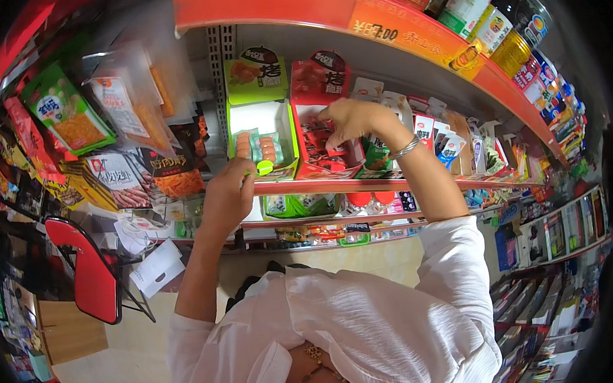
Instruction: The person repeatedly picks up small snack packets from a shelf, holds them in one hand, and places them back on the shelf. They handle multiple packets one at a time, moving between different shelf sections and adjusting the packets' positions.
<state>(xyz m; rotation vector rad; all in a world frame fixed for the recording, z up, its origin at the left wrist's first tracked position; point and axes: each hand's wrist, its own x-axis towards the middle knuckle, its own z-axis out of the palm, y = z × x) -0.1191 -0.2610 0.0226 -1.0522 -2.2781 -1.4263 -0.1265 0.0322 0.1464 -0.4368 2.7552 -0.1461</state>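
Note:
My left hand (227, 193) is curled at the front left corner of a green cardboard display box (288, 134), its fingers around the front edge beside a lime-green oval piece (265, 167). Inside that box lie a few small clear packs of sausages (267, 148), towards the front; the white back part shows bare. My right hand (354, 119), with a silver bangle at the wrist, is over the neighbouring red display box (305, 162). Its fingers are spread above small red snack packets (322, 151). I cannot tell whether the fingertips touch them.
Hanging snack bags (67, 116) crowd the left side. More boxed snacks (448, 143) continue along the shelf to the right. A red upper shelf edge (284, 6) overhangs, carrying bottles (471, 2). A red folding chair (95, 273) stands low left, near a white paper bag (157, 266).

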